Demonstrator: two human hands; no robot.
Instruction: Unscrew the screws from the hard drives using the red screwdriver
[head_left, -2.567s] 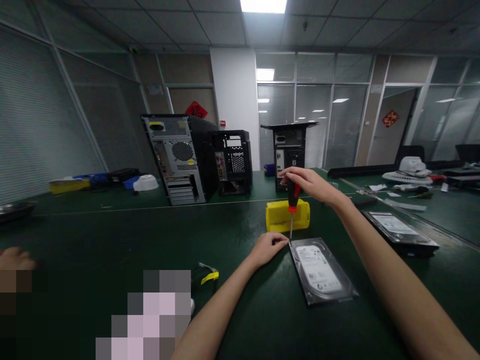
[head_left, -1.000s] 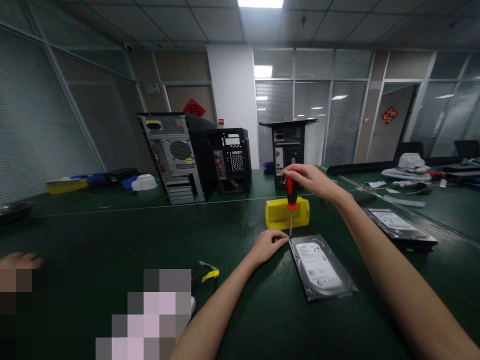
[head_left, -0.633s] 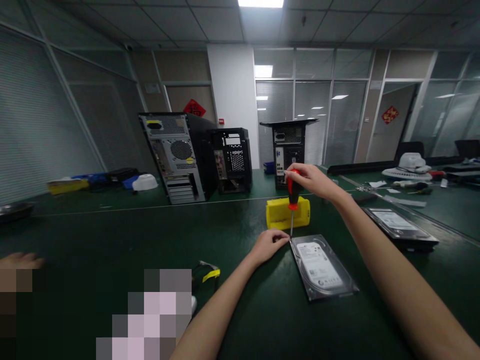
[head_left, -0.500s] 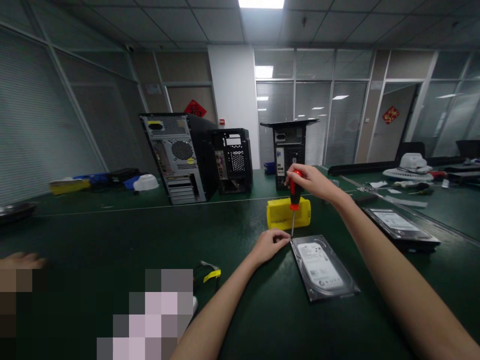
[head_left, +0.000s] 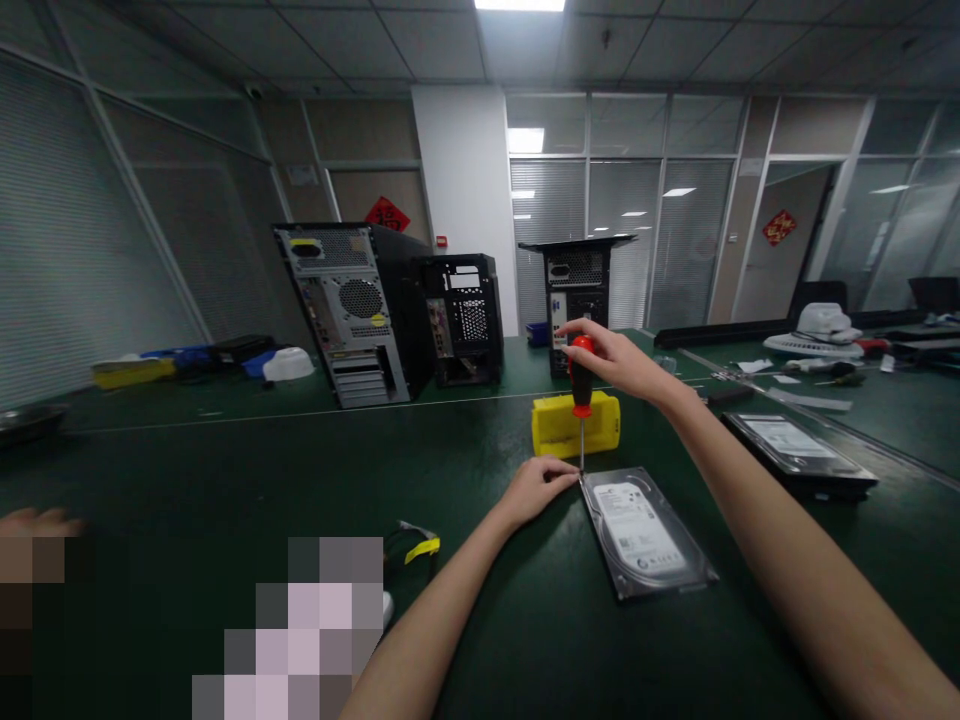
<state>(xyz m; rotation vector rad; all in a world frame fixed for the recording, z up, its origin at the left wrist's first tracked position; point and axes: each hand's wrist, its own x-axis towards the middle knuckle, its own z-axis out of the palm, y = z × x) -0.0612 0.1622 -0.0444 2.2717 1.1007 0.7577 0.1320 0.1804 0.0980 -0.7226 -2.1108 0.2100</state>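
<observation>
A silver hard drive (head_left: 637, 530) with a white label lies flat on the green table. My right hand (head_left: 616, 356) is around the top of a screwdriver (head_left: 582, 385) with a red and black handle, its forefinger and thumb loosely apart. The shaft stands nearly upright, tip down at the drive's far left corner. Beside that tip, my left hand (head_left: 541, 490) is closed, thumb and fingers pressed together at the corner; what they pinch, if anything, is too small to make out. Just behind the tip sits a yellow bin (head_left: 546, 428).
Computer cases (head_left: 409, 320) stand at the back, with another case (head_left: 556, 285) behind the bin. To the right lies a second hard drive (head_left: 795, 450). A cable with a yellow tag (head_left: 422, 549) is left of my forearm. Another person's hand (head_left: 37, 523) shows at far left.
My right hand's fingers have loosened and spread at the top of the screwdriver handle, which has shifted slightly left. My left hand and the hard drive stay in place.
</observation>
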